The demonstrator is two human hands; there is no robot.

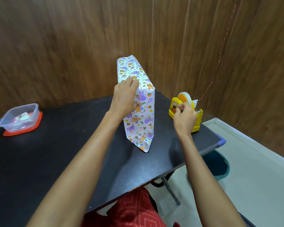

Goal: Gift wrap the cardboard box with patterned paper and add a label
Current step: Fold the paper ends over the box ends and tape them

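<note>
Head: L hand [126, 97] grips wrapped box [141, 123]; R hand [184, 117] pinches tape [188, 97].

light: bright, even, soft from above | shadow: you get a faint smudge on the matte black tabletop [72, 153] | edges: brown wood-grain panel wall [56, 46] bows, fisheye | focus: slightly soft

- Wrapped box [141, 122] stands on end, mid-table [56, 161], just before the wall behind.
- Left hand [125, 99] grips the box's top near corner from the left.
- Tape dispenser [196, 122] sits right of the box, near the table's right edge.
- Right hand [184, 118] is in front of the dispenser, pinching at it.
- Container [10, 118] sits far left on its lid [38, 122], with a small card [22, 116] inside.
- Bin [220, 166] is on the floor, below the table's right side.
</note>
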